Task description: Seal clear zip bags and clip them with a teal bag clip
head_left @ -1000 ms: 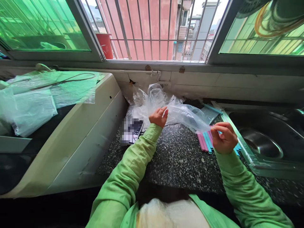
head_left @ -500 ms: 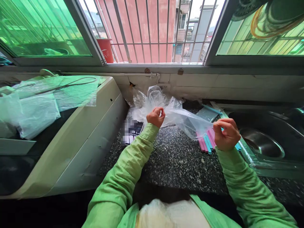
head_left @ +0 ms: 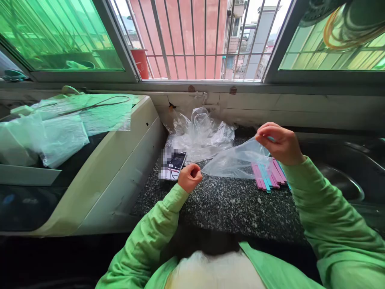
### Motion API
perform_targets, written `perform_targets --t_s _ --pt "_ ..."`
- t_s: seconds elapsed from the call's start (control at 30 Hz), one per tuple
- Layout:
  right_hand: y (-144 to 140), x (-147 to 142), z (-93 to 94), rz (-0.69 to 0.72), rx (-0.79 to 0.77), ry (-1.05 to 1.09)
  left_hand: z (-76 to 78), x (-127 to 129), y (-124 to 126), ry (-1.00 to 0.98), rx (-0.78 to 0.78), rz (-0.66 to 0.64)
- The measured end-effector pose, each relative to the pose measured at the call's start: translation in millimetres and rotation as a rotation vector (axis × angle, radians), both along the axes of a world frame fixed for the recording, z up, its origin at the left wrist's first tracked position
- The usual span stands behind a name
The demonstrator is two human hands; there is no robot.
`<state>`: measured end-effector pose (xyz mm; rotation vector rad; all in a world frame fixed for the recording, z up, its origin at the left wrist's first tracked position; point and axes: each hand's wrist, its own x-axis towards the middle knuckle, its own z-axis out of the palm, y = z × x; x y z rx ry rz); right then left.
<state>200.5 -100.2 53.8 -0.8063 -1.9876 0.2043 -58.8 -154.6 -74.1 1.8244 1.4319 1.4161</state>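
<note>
Clear plastic bag [head_left: 233, 161] stretched between both hands, above the table [head_left: 222, 206]. Step in hand looks like spreading the bag; next move probably calls for a firm pinch at both ends, since thin film could slip. Left hand [head_left: 190, 177]: fingers curled, tips together on one end. Right hand [head_left: 279, 142]: farther out, fingers pinched tight on the other end. Pink and blue sticks [head_left: 275, 174] partly behind bag; crumpled plastic [head_left: 201, 136] beyond; phone [head_left: 178, 159] just beside left hand.
</note>
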Motion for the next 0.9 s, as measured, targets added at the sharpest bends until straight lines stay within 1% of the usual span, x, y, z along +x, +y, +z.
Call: perform_targets --t_s 0.07,0.13,0.2,0.27,0.33,0.4,0.47,0.5,0.57,0.63,0.7,0.73,0.77,0.83,0.9 --pt "1.1 -10.6 9.8 0.065 -0.016 -0.121 -4.2 -5.1 -5.8 0.039 -0.084 -0.101" --pt "1.2 -21.9 15.3 0.114 0.005 -0.216 -4.3 -11.2 -7.9 0.121 -0.115 -0.178" --pt "-0.1 -33.4 17.0 0.153 0.064 -0.282 1.8 -17.1 -8.2 0.209 -0.094 -0.187" --pt "-2.9 -44.1 15.9 0.192 0.128 -0.337 14.7 -20.5 -8.4 0.251 -0.029 -0.131" --pt "-6.5 -53.3 13.1 0.227 0.164 -0.382 32.7 -19.2 -9.2 0.236 0.066 -0.097" --pt "-9.7 -60.6 9.3 0.248 0.171 -0.406 52.0 -12.6 -9.7 0.219 0.180 -0.104" --pt "-12.1 -66.2 5.5 0.257 0.169 -0.410 68.2 -2.2 -8.3 0.237 0.276 -0.137" --pt "-13.0 -68.4 3.9 0.260 0.166 -0.409 74.2 3.4 -6.7 0.246 0.309 -0.140" --pt "-14.4 -70.9 2.2 0.267 0.157 -0.407 80.9 13.4 -2.9 0.252 0.354 -0.122" --pt "-16.0 -69.4 2.9 0.280 0.136 -0.399 81.5 19.8 -0.4 0.246 0.382 -0.127" --pt "-18.2 -61.5 4.9 0.277 0.095 -0.361 77.9 21.7 -1.6 0.235 0.394 -0.133" --pt "-19.9 -54.9 5.3 0.254 0.065 -0.323 75.3 21.2 -3.7 0.228 0.397 -0.129" --pt "-22.0 -46.5 4.7 0.212 0.029 -0.276 72.3 19.9 -6.7 0.220 0.396 -0.117" --pt "-28.1 -26.4 -1.9 0.059 -0.060 -0.155 66.2 16.2 -14.2 0.196 0.397 -0.086" --pt "-37.2 -5.2 -17.0 -0.102 -0.157 -0.069 60.4 12.7 -22.2 0.170 0.393 -0.060"
